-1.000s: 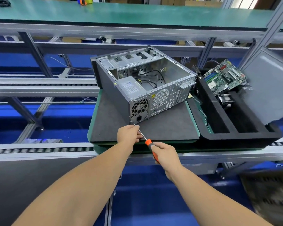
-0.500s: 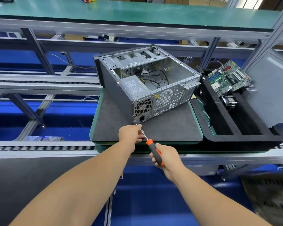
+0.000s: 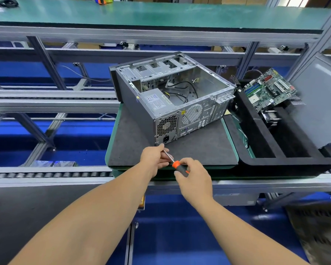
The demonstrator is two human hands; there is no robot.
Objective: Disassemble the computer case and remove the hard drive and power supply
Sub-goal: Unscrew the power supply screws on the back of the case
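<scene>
Open case [image 3: 172,100] on side, PSU [image 3: 157,101] inside

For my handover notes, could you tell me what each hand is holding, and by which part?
Both hold the screwdriver: the right hand grips its orange-and-black handle, the left hand pinches the metal shaft near the tip.

Open pad [image 3: 199,148] at 3 o'clock of the hands, btwn case [image 3: 172,104] and near edge: free room to pass. Pad strip at 9 o'clock of the case is bare too. Case blocks 12 o'clock; its top is open, so reach-in from above is free, though loose cables [image 3: 182,90] and the power supply [image 3: 157,101] fill the near-left corner. Black foam tray [image 3: 287,159] walls off 3 o'clock; circuit board [image 3: 269,90] and grey panel [image 3: 319,104] crowd its far end. Frame rail [image 3: 46,105] runs at 9 o'clock.
</scene>
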